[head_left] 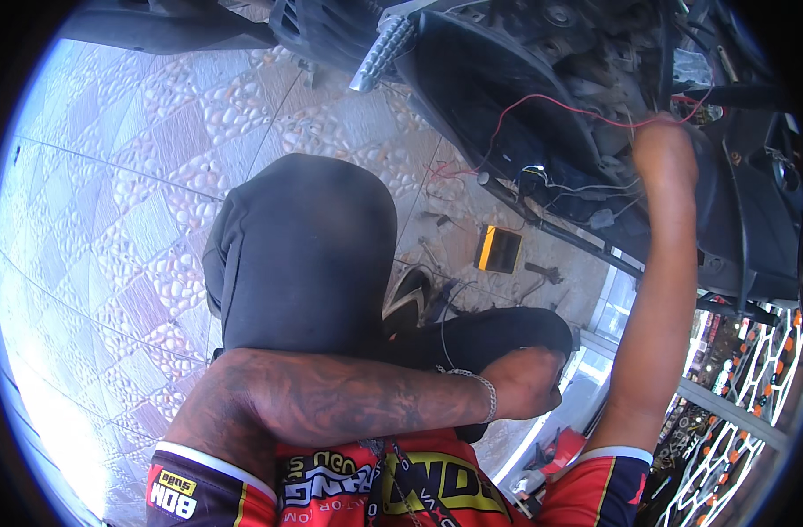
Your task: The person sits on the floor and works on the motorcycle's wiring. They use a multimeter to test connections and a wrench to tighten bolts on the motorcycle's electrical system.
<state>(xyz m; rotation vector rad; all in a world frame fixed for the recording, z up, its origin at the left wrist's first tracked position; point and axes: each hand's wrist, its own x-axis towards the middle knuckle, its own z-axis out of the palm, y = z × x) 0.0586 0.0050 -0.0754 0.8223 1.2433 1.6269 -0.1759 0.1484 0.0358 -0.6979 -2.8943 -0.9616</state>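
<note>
At the upper right my right hand reaches into the opened side of a motorbike. Its fingers are hidden among the parts. A thin red wire runs across by its fingers and hangs down over the dark body panel. Grey wires with a pale connector dangle below that hand. My left hand, wearing a chain bracelet, rests curled at my right knee. Whatever it may hold is hidden. A thin grey cord passes close to its wrist.
A yellow-edged black box lies on the tiled floor under the bike, with small dark tools beside it. A ridged metal footpeg sticks out from the bike. Lower right are a red object and a white lattice rack.
</note>
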